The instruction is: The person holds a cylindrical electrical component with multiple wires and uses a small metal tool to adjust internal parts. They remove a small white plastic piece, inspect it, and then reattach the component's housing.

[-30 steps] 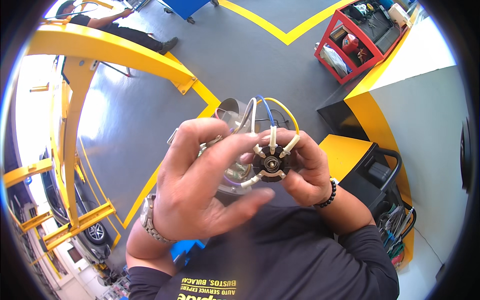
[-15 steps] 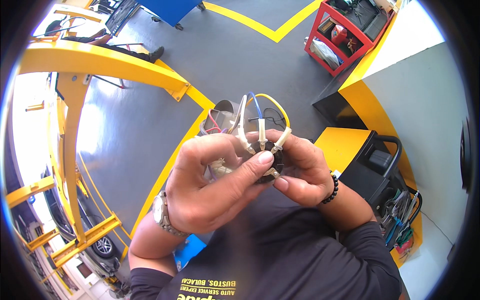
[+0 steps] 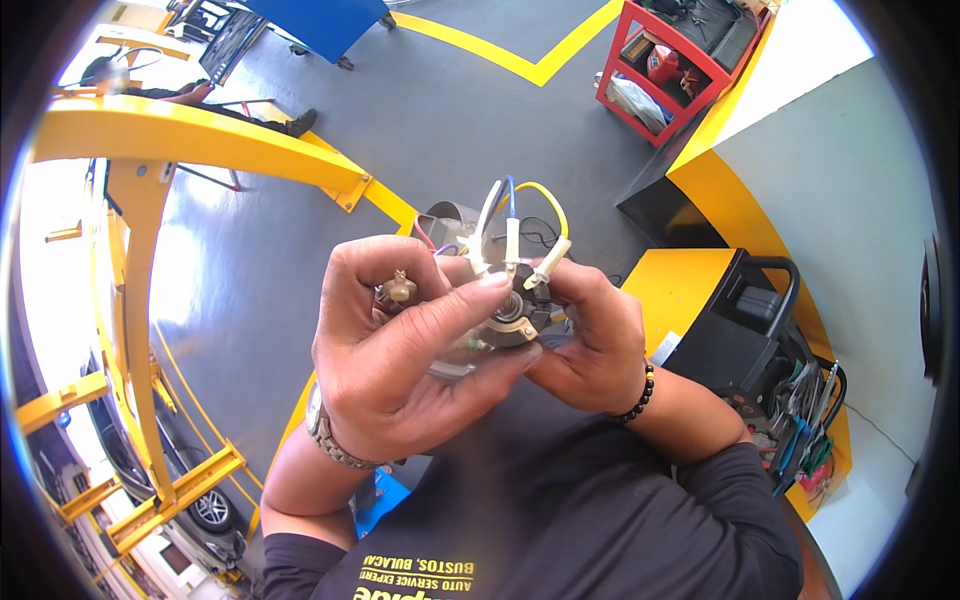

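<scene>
Both hands are raised in front of my chest around a round black electrical part (image 3: 512,308) with a metal ring at its middle. White, blue and yellow wires (image 3: 548,198) loop up from it, ending in pale sleeved terminals (image 3: 513,240) at its far edge. My left hand (image 3: 385,360) is closed on the part, its thumb pressed near the middle terminal. A cream connector (image 3: 399,287) pokes out between its curled fingers. My right hand (image 3: 603,345) grips the part's right side. Behind the hands shows a grey metal cylinder (image 3: 450,214), partly hidden, with red and purple wires.
To the right stands a yellow-topped black cabinet (image 3: 675,290) with hand tools (image 3: 805,430) at its side. A red cart (image 3: 660,75) is at far right, a blue cart (image 3: 320,25) at far left. Yellow lift frame (image 3: 200,125) and a person (image 3: 280,122) are at left.
The round part has tilted, so its metal ring now shows. My left thumb has shifted left on it, and the cream connector has come into plainer view between my left fingers.
</scene>
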The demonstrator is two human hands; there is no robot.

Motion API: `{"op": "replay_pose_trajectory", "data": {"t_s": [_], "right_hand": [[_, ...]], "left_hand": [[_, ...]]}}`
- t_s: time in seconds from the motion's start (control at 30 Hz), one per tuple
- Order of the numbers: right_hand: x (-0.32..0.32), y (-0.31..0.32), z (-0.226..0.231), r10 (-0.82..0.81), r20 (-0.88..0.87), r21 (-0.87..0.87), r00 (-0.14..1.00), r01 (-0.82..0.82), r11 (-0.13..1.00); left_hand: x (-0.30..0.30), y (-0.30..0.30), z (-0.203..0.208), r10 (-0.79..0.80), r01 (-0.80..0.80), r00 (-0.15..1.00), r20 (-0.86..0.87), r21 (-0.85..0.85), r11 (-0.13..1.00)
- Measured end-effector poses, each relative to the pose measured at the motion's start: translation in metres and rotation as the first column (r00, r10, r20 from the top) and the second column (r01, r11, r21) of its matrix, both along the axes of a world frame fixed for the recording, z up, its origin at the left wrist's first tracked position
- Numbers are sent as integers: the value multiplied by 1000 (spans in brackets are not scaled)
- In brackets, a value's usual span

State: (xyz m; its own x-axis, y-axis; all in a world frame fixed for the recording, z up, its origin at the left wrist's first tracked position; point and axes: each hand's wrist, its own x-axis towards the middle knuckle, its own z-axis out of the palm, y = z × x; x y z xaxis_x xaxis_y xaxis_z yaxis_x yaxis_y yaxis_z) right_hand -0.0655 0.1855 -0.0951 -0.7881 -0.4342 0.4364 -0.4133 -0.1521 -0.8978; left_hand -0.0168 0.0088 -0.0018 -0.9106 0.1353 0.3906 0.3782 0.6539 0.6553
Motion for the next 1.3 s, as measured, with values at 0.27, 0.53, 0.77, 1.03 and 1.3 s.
{"op": "replay_pose_trajectory", "data": {"t_s": [0.27,0.53,0.77,1.03,1.3], "right_hand": [[-4,1,13,24,-130,82,991,-14,997],[8,1,17,-36,-33,133,999,40,990],[18,-12,17,-234,-163,79,958,249,965],[14,-10,10,-258,-244,99,935,289,952],[1,14,-3,221,126,-129,967,-205,970]], "left_hand": [[3,2,4,31,-34,999,-24,-103,994],[4,7,1,51,-51,999,-13,-33,998],[6,11,0,96,-97,994,-42,-27,995],[7,13,1,88,-92,994,-72,-47,995],[6,8,1,-41,37,998,-54,-77,996]]}}
